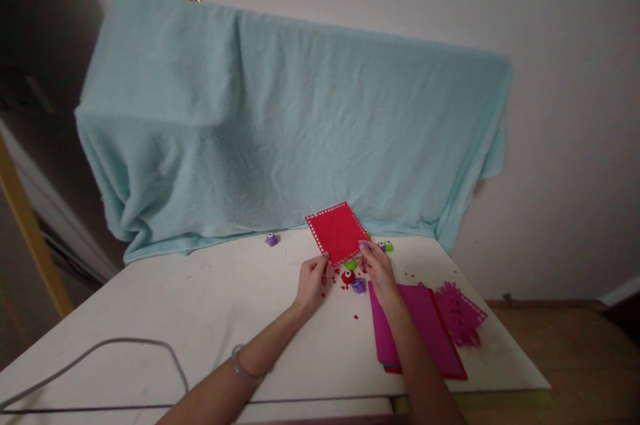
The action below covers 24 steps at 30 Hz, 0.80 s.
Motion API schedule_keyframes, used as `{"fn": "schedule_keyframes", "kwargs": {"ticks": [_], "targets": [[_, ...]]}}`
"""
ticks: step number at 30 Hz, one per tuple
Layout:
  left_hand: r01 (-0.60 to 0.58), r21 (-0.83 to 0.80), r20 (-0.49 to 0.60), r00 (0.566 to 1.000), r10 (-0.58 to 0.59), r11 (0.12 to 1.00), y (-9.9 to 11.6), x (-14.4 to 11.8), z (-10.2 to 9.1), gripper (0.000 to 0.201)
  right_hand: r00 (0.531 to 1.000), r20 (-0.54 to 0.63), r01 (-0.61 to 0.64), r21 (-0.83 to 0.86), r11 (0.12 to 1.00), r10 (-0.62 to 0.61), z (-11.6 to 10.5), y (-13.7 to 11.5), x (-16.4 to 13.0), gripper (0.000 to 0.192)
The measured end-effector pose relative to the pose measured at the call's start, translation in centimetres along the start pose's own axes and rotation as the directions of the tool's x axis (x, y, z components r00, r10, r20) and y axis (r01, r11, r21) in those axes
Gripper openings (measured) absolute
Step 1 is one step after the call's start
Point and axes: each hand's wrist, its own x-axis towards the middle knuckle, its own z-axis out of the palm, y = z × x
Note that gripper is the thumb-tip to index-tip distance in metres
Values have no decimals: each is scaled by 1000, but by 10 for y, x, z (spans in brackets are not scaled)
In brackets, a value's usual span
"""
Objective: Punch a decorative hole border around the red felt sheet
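Observation:
Between my two hands a square of red paper [340, 233] is held up above the table, tilted, with small holes punched along its edges. My left hand [314, 279] pinches its lower left corner. At the lower right edge, the fingers of my right hand [376, 265] are closed on the same sheet. Below the paper lie a red craft punch with an eye on it [348, 276], a purple one [359, 286] and a green one [351, 265]. Tiny red cut-outs [355, 317] are scattered around them.
A stack of magenta and red paper [415, 325] lies under my right forearm. Punched magenta scraps [460, 311] are to its right. Another purple punch [271, 239] stands at the back. A light blue cloth [300, 125] hangs behind the white table [240, 291]; a grey cable [120, 340] lies front left.

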Motion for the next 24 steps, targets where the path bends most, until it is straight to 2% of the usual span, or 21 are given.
{"fn": "schedule_keyframes", "kwargs": {"ticks": [9,19,24], "targets": [[-2,-51,41,999,4,999,2,-1,4,46,1000,4,1,37,999,-2,-2,4,3,38],[40,-107,95,995,-30,993,14,-5,8,39,1000,1,3,60,998,-3,-4,5,6,38],[66,-118,120,991,-52,991,9,-4,7,34,1000,-7,7,46,999,-7,-3,1,3,39]]}}
